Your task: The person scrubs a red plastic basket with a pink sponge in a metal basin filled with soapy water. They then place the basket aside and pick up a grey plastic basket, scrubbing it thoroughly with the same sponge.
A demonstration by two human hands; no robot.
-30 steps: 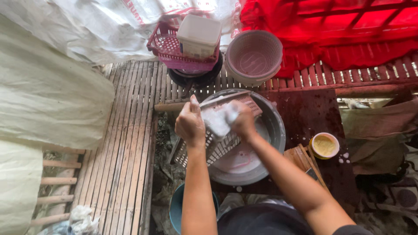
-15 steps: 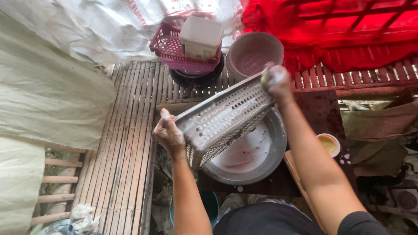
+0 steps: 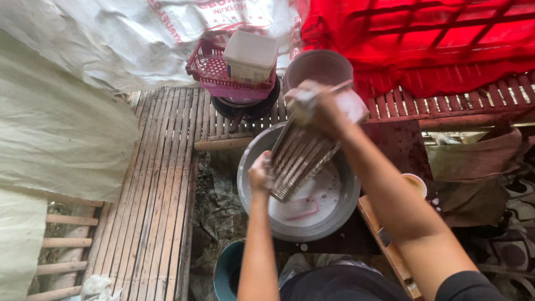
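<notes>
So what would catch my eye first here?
Two bare hands tilt a slatted metal rack above a round grey metal basin of milky water at the centre: left hand at its lower end, right hand at its top. Behind, a pink plastic basket sits beneath bright red cloth.

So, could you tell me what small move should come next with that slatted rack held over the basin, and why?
Probably tip the slatted rack a little further so it drains into the metal basin. The left hand grips its lower edge and the right hand its top, tilted steeply above the milky water, so runoff would land there.
</notes>
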